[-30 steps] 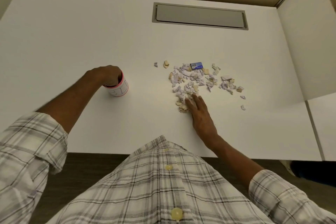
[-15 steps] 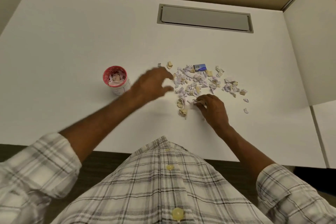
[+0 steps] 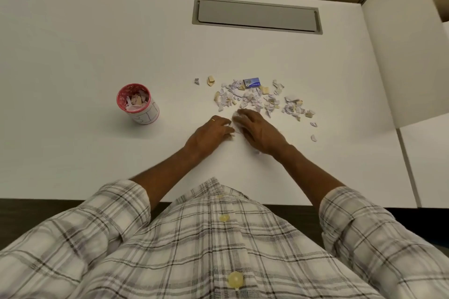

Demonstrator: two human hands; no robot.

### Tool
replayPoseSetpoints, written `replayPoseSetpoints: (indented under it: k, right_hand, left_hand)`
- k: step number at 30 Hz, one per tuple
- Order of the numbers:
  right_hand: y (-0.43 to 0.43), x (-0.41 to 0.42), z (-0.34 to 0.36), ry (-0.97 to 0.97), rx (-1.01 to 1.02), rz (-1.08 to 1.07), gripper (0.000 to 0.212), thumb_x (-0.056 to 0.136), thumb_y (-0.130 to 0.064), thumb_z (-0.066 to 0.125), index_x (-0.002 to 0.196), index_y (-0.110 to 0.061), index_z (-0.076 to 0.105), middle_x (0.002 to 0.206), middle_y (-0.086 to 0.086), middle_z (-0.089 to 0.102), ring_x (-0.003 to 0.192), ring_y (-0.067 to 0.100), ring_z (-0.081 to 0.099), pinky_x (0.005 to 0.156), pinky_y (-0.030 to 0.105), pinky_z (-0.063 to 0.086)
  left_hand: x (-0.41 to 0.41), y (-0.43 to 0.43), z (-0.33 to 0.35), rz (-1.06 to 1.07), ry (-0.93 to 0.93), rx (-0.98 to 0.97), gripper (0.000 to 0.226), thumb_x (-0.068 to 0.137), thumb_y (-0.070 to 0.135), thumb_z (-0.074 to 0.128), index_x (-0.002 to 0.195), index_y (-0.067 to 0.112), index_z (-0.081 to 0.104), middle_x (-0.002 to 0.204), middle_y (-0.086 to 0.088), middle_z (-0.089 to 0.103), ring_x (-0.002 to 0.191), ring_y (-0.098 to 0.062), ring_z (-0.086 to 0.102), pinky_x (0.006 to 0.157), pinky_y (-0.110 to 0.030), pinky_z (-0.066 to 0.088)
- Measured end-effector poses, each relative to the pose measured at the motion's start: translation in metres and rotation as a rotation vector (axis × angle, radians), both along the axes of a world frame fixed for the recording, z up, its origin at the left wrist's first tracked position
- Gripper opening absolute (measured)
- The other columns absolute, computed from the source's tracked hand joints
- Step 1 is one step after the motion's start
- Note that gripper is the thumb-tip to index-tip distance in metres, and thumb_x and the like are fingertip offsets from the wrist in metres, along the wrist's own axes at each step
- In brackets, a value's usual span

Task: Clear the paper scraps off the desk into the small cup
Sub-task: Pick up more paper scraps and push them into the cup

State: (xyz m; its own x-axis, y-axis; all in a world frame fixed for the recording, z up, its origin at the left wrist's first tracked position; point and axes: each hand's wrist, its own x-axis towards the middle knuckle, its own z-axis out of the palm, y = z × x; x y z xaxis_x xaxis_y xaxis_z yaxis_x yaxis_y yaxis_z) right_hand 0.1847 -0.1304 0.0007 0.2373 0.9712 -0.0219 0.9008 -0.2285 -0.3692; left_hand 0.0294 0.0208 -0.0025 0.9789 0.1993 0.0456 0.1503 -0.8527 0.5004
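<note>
The paper scraps [image 3: 252, 99] are lying just beyond my fingers, the small cup [image 3: 138, 107] well to their left. I'm curling my left hand [image 3: 211, 135] and right hand [image 3: 261, 132] round a clump of them. With a loose grip, bits could be dropping onto the worktop [image 3: 97, 43] mid-carry.

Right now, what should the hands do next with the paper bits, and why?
Probably lift both hands together: the left hand and right hand have torn white paper scraps between them, and the red-rimmed white paper cup stands apart to the left.
</note>
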Motion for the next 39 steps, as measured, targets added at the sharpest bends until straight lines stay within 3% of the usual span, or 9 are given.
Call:
replayPoseSetpoints:
  k: [5,7,10,13,17,20,24,34,39]
  right_hand:
    - [-0.037,-0.002,0.002,-0.062,0.097,-0.069,0.024,0.102,-0.021,0.056,0.119,-0.008,0.068,0.131,0.013,0.063,0.115,0.031,0.062,0.085,0.045,0.059]
    - [-0.055,0.0,0.005,-0.014,0.089,-0.159,0.036,0.102,-0.032,0.056,0.13,-0.01,0.062,0.14,0.012,0.058,0.126,0.031,0.057,0.096,0.047,0.055]
    - [-0.075,-0.006,0.006,0.099,-0.144,-0.248,0.069,0.1,-0.042,0.058,0.158,-0.019,0.03,0.165,0.013,0.026,0.151,0.034,0.03,0.118,0.05,0.04]
    - [-0.075,-0.023,0.001,0.096,-0.257,-0.213,0.082,0.101,-0.032,0.06,0.163,-0.021,0.008,0.17,0.015,0.003,0.157,0.038,0.009,0.123,0.052,0.029]
    - [-0.054,-0.043,-0.005,0.029,-0.248,-0.176,0.069,0.107,-0.015,0.045,0.163,-0.022,0.004,0.17,0.015,-0.005,0.158,0.036,-0.001,0.124,0.05,0.029]
    - [-0.039,-0.053,-0.004,-0.003,-0.256,-0.181,0.071,0.103,-0.007,0.05,0.163,-0.016,0.012,0.17,0.016,0.005,0.156,0.037,0.009,0.115,0.052,0.042]
    - [-0.026,-0.055,-0.001,-0.116,-0.213,-0.15,0.061,0.096,0.001,0.058,0.153,-0.006,0.037,0.157,0.02,0.036,0.138,0.039,0.038,0.094,0.048,0.056]
    - [-0.007,-0.041,0.012,-0.119,-0.155,-0.146,0.03,0.095,0.003,0.057,0.123,-0.005,0.066,0.118,0.017,0.068,0.107,0.036,0.062,0.086,0.045,0.056]
    - [0.0,-0.042,0.021,-0.06,-0.1,-0.195,0.026,0.096,-0.005,0.061,0.12,-0.006,0.07,0.116,0.017,0.071,0.104,0.036,0.066,0.089,0.042,0.055]
  left_hand:
    - [-0.008,0.014,-0.009,0.035,-0.02,-0.041,0.024,0.091,0.004,0.066,0.114,0.003,0.073,0.123,-0.015,0.064,0.117,-0.024,0.059,0.098,-0.027,0.048]
    - [-0.013,0.015,-0.01,0.084,-0.09,-0.147,0.021,0.085,-0.008,0.068,0.106,-0.005,0.073,0.112,-0.021,0.067,0.104,-0.014,0.062,0.09,-0.01,0.046]
    - [-0.016,0.013,-0.009,0.118,-0.184,-0.169,0.02,0.086,-0.006,0.068,0.105,-0.004,0.073,0.1,-0.017,0.073,0.091,-0.011,0.062,0.086,0.001,0.041]
    - [-0.011,0.017,-0.008,0.099,-0.154,0.114,0.039,0.089,0.02,0.069,0.126,0.011,0.067,0.107,-0.003,0.075,0.094,-0.019,0.07,0.093,-0.026,0.049]
    - [-0.007,0.013,0.008,0.052,0.018,0.257,0.059,0.087,0.053,0.06,0.141,0.031,0.052,0.143,0.003,0.053,0.133,-0.02,0.049,0.108,-0.038,0.038]
    - [-0.01,0.008,0.017,0.05,0.245,0.377,0.066,0.088,0.061,0.055,0.148,0.038,0.038,0.158,0.002,0.03,0.145,-0.023,0.03,0.11,-0.047,0.03]
    - [-0.014,0.0,0.017,0.138,0.389,0.288,0.064,0.091,0.047,0.06,0.149,0.034,0.036,0.155,-0.003,0.029,0.137,-0.028,0.032,0.1,-0.046,0.043]
    - [-0.008,-0.013,-0.007,0.29,0.268,-0.11,0.034,0.095,0.036,0.058,0.125,0.022,0.058,0.132,0.002,0.05,0.121,-0.016,0.047,0.084,-0.031,0.045]
    - [-0.011,0.002,-0.008,0.269,0.255,-0.078,0.026,0.098,0.033,0.05,0.111,0.015,0.064,0.116,-0.002,0.063,0.106,-0.021,0.056,0.079,-0.026,0.04]
